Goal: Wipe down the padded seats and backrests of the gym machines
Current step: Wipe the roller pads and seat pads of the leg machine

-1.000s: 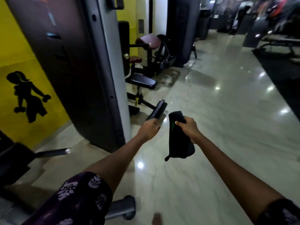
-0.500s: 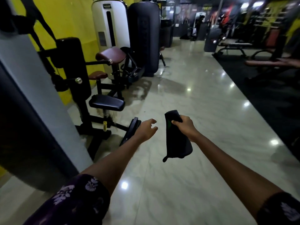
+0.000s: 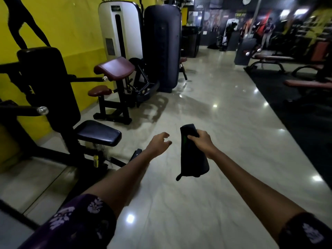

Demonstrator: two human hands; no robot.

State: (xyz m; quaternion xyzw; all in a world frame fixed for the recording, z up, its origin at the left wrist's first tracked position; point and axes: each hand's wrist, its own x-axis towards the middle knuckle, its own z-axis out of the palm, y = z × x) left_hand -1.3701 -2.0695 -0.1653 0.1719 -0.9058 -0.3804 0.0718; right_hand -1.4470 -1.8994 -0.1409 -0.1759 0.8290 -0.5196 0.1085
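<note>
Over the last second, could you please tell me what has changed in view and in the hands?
The view swung right, away from the grey panel; the black seat and maroon pads now show fully. The left hand went from loosely closed to open fingers, holding nothing. The right hand still grips the dark cloth, hanging as before.

We see a dark, matt cloth (image 3: 193, 155) hanging soft and limp, and beyond it a black seat pad (image 3: 99, 133) of smooth, faintly shiny vinyl-like padding on a matt black metal frame (image 3: 57, 155). The maroon pads (image 3: 115, 67) carry the same smooth sheen, and polished chrome caps (image 3: 41, 110) tip the bars. The pale floor (image 3: 206, 114) looks like glossy marbled stone mirroring ceiling lights, beside a matt black mat (image 3: 296, 112).
</note>
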